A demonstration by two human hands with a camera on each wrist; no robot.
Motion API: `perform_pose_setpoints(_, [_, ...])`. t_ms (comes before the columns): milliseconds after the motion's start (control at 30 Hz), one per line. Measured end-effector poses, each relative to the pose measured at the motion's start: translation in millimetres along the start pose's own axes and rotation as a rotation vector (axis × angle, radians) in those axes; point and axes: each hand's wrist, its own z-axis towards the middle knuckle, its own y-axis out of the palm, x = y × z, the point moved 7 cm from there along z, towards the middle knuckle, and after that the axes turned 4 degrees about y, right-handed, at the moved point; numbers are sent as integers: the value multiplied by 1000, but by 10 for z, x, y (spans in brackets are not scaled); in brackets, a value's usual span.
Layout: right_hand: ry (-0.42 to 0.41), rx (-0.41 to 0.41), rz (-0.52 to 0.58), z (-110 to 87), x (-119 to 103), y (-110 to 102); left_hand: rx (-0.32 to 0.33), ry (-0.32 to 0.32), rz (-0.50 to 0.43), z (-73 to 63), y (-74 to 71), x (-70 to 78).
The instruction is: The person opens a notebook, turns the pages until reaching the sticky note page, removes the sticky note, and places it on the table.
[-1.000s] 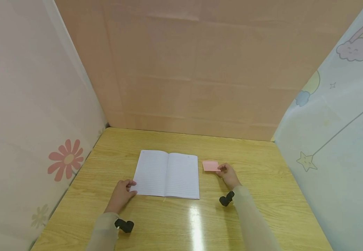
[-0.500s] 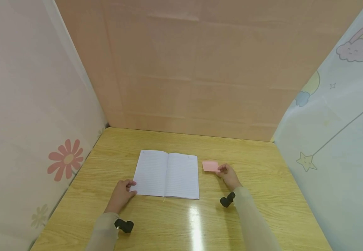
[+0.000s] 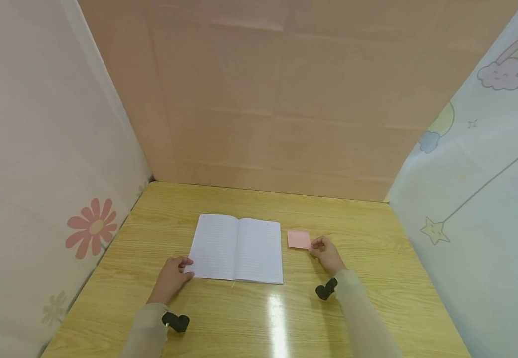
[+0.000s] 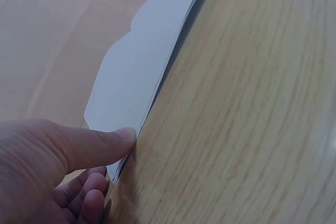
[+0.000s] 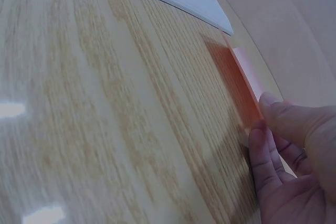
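An open notebook (image 3: 259,251) with white ruled pages lies flat on the wooden table. My left hand (image 3: 171,277) holds its lower left corner; in the left wrist view the thumb (image 4: 118,142) lies on the page and the curled fingers are at the edge below. To the right of the notebook, my right hand (image 3: 327,254) pinches a pink sticky note (image 3: 298,239) by its right end between thumb and fingertips. The right wrist view shows the note (image 5: 239,85) raised at a tilt over the table, apart from the notebook.
The wooden table (image 3: 223,323) extends around the notebook, with a glare streak in front. A plain tan sheet (image 3: 267,99) stands behind it. Patterned white sheets (image 3: 473,174) wall off the sides. A black wrist mount (image 3: 326,289) sits on each sleeve.
My right hand has drawn slightly toward me with the sticky note, whose face now shows taller in the head view. The left hand and the notebook stay put.
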Motion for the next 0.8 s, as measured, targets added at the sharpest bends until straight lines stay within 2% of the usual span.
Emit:
perform_pose_setpoints(400, [-29, -33, 45, -48, -30, -17, -7, -12, 0, -20, -8, 32])
perform_pose_setpoints(600, [-110, -31, 8, -142, -300, 10, -5, 4, 3, -26, -14, 41])
perform_pose_setpoints(800, [-156, -82, 89, -285, -623, 175, -4, 20, -4, -38, -21, 53])
